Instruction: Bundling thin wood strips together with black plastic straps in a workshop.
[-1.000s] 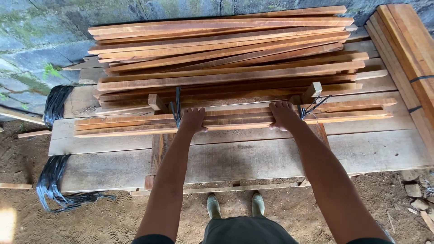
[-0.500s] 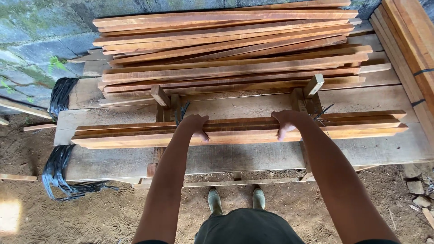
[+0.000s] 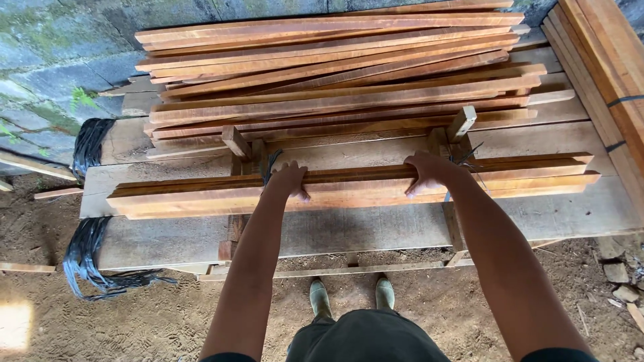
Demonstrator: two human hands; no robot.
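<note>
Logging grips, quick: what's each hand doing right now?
Left hand: closed over the slat bundle.
Right hand: closed over the same bundle.

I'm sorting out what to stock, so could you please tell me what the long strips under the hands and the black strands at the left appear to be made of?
Long reddish-brown strips: sawn wood, apparently unfinished; visible grain, matte faces. Glossy black strands: probably plastic strapping; shiny, limp, crinkled.
</note>
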